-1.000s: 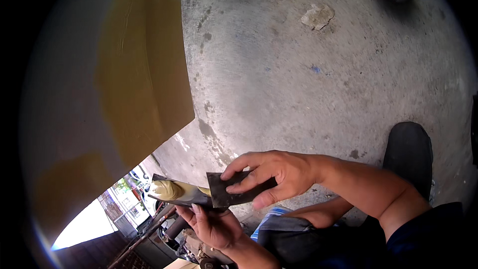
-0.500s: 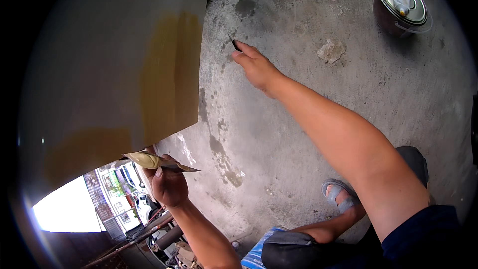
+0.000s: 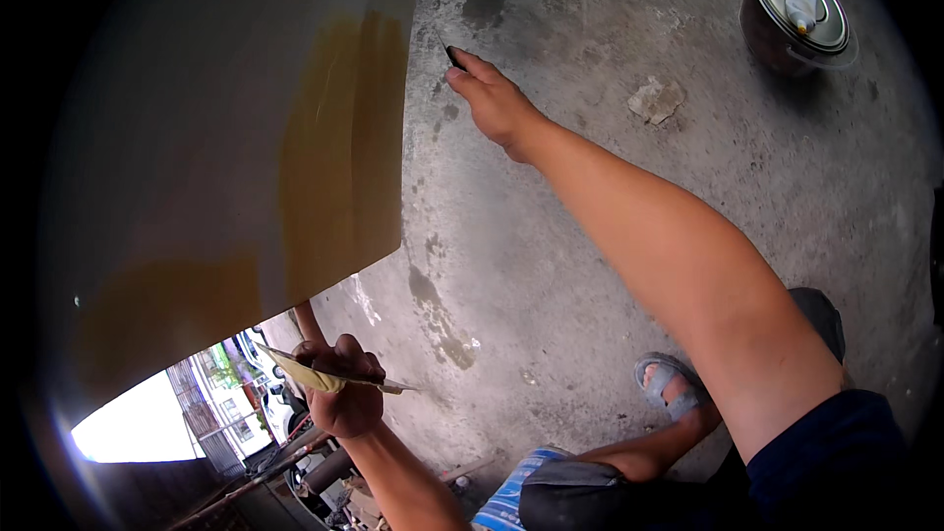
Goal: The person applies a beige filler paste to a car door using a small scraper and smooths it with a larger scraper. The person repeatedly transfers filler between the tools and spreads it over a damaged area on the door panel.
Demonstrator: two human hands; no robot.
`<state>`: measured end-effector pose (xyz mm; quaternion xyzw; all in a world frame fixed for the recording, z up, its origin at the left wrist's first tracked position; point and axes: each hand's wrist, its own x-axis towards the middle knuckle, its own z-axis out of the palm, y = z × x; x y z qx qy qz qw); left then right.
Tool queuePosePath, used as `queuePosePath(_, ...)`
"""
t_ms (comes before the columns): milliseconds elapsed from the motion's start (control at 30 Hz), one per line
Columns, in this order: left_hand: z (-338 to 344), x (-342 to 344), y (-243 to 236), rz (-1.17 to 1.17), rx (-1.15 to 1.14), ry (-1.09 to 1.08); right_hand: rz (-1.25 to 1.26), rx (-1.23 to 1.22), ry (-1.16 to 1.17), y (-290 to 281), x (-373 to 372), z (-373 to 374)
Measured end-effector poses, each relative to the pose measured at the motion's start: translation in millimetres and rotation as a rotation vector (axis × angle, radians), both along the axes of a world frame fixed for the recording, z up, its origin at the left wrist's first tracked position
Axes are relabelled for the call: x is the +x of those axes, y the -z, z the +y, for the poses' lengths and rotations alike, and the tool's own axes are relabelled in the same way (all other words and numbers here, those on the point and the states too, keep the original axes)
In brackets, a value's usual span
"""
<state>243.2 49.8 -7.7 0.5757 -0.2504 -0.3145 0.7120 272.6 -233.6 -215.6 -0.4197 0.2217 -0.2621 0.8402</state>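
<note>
My right hand is closed around a thin-bladed scraper with a dark grip, its blade pointing up and left. It hovers over the floor, just right of the edge of a grey panel. A long yellow-brown filler patch covers the panel's right side, and another patch lies along its bottom. Below the lower edge, my left hand grips a thin flat plate carrying pale yellow putty. One finger of that hand stretches upward toward the panel.
At the upper right stands a dark bucket with a metal lid, a white tube lying on top. A pale stone chunk rests on the concrete floor. My sandalled foot is at the lower right. Clutter and pipes fill the lower left.
My right hand and scraper have moved up and slightly left. The left hand has dropped a little away from the panel's edge, and its plate now shows at a different tilt.
</note>
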Motion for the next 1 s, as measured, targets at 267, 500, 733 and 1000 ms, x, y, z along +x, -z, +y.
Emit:
queuePosePath(267,-17.9,-43.5,-2.1,-0.034,0.002,0.054,-0.101,-0.038,0.036,-27.4,4.3,-30.3)
queuePosePath(500,-21.4,-70.4,1.9,-0.076,-0.047,-0.007,-0.096,-0.200,0.113,-23.4,-47.7,59.7)
queuePosePath(733,-32.4,-78.7,6.1,-0.100,-0.038,-0.037,-0.065,-0.261,-0.015,-34.4,-117.0,154.0)
queuePosePath(1000,-31.7,-81.4,-2.3,-0.085,0.023,-0.085,-0.192,-0.079,-0.250,-38.2,-170.5,177.0)
